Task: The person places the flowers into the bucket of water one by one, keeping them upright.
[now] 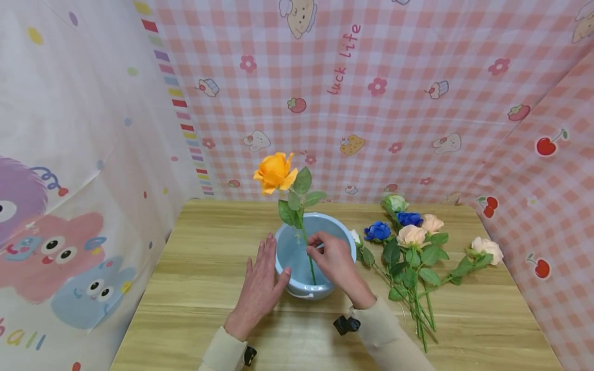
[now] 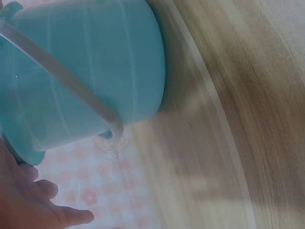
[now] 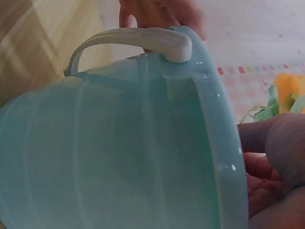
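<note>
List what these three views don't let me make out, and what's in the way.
- Fingertips of the right hand: right wrist view, covered by the rim of the bucket.
- Rest of the orange rose: right wrist view, cut off by the right edge.
- Rest of the left hand: left wrist view, cut off by the left and bottom edges.
- White flower beside the bucket: head view, partly hidden by the bucket's rim.
</note>
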A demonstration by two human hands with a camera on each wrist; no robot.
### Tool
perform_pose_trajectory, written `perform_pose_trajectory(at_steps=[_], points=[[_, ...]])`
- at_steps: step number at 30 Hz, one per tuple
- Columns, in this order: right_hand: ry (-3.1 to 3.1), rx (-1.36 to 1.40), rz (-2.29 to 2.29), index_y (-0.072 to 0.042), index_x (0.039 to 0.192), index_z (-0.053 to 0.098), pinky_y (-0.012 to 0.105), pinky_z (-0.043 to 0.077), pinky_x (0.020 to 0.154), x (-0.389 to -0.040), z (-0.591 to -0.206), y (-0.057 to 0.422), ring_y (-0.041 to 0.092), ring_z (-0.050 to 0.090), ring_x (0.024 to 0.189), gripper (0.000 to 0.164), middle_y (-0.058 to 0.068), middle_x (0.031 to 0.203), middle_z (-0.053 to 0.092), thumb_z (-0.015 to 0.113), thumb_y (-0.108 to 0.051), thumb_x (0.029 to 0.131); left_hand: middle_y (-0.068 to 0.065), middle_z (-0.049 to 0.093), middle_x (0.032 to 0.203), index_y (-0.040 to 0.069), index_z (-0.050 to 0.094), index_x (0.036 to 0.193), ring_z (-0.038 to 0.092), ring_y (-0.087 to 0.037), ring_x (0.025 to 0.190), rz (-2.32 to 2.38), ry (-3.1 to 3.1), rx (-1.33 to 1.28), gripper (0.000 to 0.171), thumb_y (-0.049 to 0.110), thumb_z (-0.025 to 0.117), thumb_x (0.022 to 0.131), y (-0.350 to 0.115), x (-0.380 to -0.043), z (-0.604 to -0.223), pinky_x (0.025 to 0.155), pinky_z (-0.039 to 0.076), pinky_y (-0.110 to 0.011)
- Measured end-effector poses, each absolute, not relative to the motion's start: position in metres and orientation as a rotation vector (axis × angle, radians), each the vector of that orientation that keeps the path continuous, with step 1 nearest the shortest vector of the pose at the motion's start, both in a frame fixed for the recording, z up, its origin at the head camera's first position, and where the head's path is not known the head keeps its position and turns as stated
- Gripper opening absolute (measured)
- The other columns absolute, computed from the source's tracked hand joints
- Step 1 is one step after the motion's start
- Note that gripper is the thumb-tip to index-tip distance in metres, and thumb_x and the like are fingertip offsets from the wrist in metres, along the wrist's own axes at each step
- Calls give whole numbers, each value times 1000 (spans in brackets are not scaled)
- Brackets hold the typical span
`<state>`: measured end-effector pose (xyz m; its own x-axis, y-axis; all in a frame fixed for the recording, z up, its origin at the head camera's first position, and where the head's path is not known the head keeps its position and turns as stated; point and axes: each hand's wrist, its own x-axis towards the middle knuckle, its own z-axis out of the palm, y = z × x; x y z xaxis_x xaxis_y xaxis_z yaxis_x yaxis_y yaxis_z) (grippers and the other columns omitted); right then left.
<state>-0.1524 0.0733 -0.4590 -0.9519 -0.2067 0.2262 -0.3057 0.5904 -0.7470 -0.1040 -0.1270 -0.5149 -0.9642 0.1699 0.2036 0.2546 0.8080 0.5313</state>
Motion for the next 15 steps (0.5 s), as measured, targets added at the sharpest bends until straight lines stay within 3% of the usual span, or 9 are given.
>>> perform_pose_trajectory(at_steps=[15], points=[[-2956,496,1133,-10,96,70,35,53,71,-166,-462,66,16,65,78,8,1,88,74,76,-6,92,-13,14,172,-1,19,164,19,-39,156,-864,-2824,-344,77,38,53,106,-127,-105,-518,113,23,-77]])
